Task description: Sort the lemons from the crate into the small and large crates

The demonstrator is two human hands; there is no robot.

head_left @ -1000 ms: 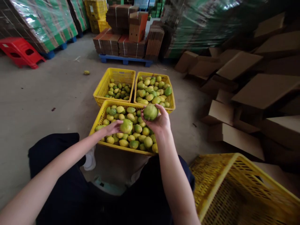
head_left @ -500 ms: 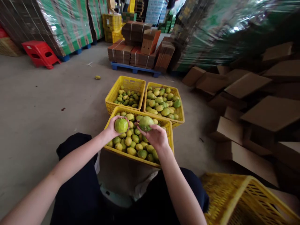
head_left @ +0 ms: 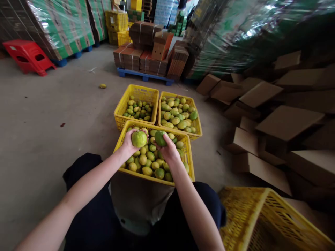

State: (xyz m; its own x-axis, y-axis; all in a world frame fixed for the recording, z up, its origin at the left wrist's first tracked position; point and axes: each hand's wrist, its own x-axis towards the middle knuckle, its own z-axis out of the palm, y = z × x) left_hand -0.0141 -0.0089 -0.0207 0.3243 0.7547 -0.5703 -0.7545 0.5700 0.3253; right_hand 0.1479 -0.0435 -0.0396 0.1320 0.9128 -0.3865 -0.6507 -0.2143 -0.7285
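Fingers of my left hand [head_left: 130, 142] are wrapped round a yellow-green lemon [head_left: 139, 139]. My right hand [head_left: 169, 150] grips a darker green lemon [head_left: 160, 138], its thumb lying along the near side. Both hands hover side by side over the near yellow crate [head_left: 154, 179], the two lemons a small gap apart. Below them, loose lemons [head_left: 147, 170] in yellow and green fill this crate. Part of the pile is hidden by my hands and forearms.
Two more yellow crates, one on the left [head_left: 120, 118] and one on the right [head_left: 200, 129], stand just beyond with lemons inside. A tilted yellow crate [head_left: 243, 198] is at lower right. Cardboard boxes [head_left: 289, 122] heap up on the right. One lemon [head_left: 103, 85] lies on the floor.
My right hand has rotated at the wrist, and its lemon now shows a darker green side. The left lemon is turned slightly. The view has swung a little to the right.
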